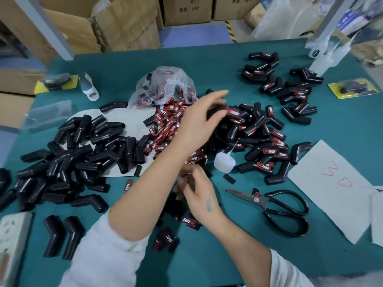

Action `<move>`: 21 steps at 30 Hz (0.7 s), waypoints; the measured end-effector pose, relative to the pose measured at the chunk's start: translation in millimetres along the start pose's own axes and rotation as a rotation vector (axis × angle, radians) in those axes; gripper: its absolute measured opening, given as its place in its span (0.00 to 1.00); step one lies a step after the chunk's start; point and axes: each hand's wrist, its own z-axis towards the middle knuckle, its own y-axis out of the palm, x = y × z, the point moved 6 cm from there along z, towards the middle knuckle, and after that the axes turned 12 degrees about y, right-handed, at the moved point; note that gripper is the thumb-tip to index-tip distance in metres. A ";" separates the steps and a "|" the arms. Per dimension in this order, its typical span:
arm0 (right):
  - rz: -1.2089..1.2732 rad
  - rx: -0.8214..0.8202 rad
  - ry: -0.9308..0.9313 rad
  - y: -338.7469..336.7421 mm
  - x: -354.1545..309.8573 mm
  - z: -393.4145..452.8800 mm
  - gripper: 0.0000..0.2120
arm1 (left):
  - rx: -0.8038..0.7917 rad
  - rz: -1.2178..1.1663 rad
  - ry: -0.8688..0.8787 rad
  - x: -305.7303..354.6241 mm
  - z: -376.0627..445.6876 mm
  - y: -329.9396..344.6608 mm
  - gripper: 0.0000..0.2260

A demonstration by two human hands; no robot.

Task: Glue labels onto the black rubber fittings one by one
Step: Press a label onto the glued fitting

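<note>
My left hand (198,121) reaches across to the right and grips a black rubber fitting (216,112) with a red label, just above the heap of labelled fittings (267,139). My right hand (196,190) hovers with bent fingers over loose red-and-black labels (189,221) near the table's front; blur hides whether it pinches one. A heap of labels (165,125) spills from a clear bag (165,85). Unlabelled fittings (83,156) lie heaped at the left. A small white glue bottle (224,162) lies beside my right hand.
Black scissors (273,208) lie at the right on the green table (217,257), next to white paper (335,183) with red writing. More labelled fittings (290,88) sit at the back right. Bottles (323,61), another bottle (89,88) and cardboard boxes (124,23) stand behind.
</note>
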 end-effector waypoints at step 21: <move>-0.314 0.048 -0.090 -29.9 -1.8 -27.7 0.12 | 0.024 0.808 -0.263 -105.2 -153.1 -114.1 0.18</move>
